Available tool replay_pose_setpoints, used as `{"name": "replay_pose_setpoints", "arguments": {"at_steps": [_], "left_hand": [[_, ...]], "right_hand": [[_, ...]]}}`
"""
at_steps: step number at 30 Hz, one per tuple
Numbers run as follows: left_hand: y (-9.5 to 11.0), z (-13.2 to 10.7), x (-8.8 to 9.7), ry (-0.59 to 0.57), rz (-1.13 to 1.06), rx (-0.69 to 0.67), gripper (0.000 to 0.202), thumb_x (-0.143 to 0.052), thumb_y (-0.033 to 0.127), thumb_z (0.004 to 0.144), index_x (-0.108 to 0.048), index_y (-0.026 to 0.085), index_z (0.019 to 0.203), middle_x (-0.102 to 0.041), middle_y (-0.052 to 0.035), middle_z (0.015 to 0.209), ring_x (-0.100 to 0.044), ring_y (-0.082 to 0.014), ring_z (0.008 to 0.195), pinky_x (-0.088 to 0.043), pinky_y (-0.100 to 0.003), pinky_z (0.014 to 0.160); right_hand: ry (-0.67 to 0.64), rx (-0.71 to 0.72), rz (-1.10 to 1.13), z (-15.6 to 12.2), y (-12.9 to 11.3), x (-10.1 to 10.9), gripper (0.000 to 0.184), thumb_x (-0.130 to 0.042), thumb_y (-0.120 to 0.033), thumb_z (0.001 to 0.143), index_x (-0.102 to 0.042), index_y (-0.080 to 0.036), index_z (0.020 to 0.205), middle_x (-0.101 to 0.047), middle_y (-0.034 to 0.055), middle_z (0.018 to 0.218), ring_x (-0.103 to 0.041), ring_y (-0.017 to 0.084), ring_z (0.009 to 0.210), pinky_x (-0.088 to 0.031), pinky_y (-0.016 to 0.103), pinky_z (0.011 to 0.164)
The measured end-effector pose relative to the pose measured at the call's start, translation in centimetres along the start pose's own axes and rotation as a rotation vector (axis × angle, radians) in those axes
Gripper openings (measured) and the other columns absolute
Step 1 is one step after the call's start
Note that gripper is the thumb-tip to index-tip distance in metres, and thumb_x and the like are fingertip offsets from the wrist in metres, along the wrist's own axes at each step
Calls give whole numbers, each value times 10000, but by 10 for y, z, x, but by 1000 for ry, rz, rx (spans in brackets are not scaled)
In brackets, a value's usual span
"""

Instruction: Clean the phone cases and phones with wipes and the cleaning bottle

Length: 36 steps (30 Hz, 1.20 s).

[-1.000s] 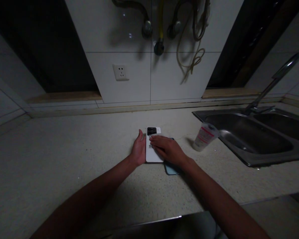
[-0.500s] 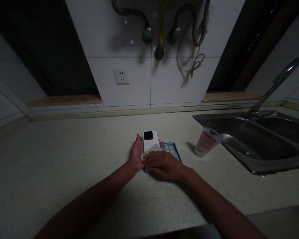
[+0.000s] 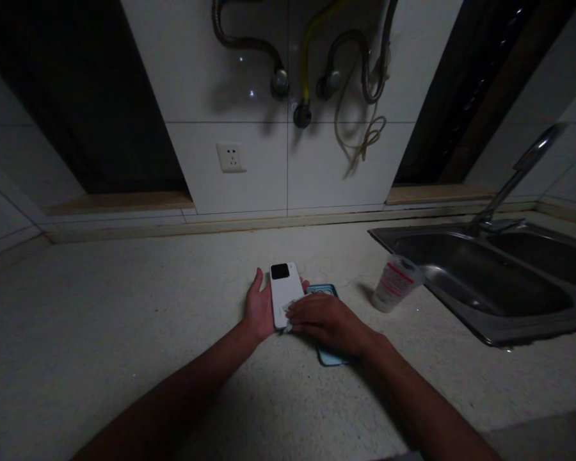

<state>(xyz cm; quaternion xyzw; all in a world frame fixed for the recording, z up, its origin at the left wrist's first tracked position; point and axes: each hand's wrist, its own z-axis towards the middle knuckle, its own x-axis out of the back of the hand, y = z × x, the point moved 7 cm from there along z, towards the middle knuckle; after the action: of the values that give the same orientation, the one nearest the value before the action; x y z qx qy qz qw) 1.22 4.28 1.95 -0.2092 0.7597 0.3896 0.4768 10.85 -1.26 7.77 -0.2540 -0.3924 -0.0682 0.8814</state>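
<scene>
A white smartphone lies back up in my left hand, its dark camera block at the far end. The left thumb stands out to the side and fingertips show past the phone's right edge. My right hand is closed on a pale wipe, pressed against the lower right part of the phone's back; most of the wipe is hidden under the fingers. Partly beneath the right hand, a teal phone case rests on the counter.
A clear plastic cup with red print stands on the pale counter, to the right of the hands. Further right is a steel double sink with a faucet. Hoses and a socket are on the tiled wall behind.
My right hand has slid the wipe down and toward the phone's right edge, baring more of its back. The wipe looks more bunched. The view has tilted slightly upward.
</scene>
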Motion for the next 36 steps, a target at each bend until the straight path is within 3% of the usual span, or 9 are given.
{"name": "replay_pose_setpoints", "arguments": {"at_steps": [11,22,26,31,36], "left_hand": [[1,2,4,-28,2,5,756,-281,675,943,-552,102,1355,-691,-222,1124,-678,-359,1014,-498,-503,902],[-1,0,-1,-39,35,16,750,-281,664,952,-566,78,1322,-701,-217,1082,-685,-342,991,-495,-479,911],[0,1,1,-40,37,15,735,-314,658,951,-590,66,1289,-710,-213,1071,-689,-334,999,-491,-463,930],[-1,2,3,-42,37,26,728,-347,655,947,-575,68,1314,-702,-221,1118,-682,-344,1019,-487,-487,930],[0,3,3,-73,47,33,704,-395,619,941,-523,85,1382,-680,-220,1196,-661,-365,1072,-471,-530,955]], "right_hand": [[88,82,-112,1,-9,-14,126,-603,-229,959,-709,-189,1013,-780,88,1013,-730,208,980,-568,347,864],[59,31,-71,3,-9,-6,195,-572,-325,989,-714,-192,1008,-780,79,986,-730,198,961,-562,342,869],[77,20,-102,1,-4,-3,174,-579,-291,982,-709,-177,1002,-776,88,996,-727,208,958,-557,345,865],[49,-72,-184,-2,7,2,121,-582,-205,961,-700,-179,976,-767,90,1009,-713,216,948,-538,351,865],[70,-230,-189,-5,17,9,149,-528,-246,988,-666,-191,993,-744,89,975,-683,219,909,-519,354,820]]}}
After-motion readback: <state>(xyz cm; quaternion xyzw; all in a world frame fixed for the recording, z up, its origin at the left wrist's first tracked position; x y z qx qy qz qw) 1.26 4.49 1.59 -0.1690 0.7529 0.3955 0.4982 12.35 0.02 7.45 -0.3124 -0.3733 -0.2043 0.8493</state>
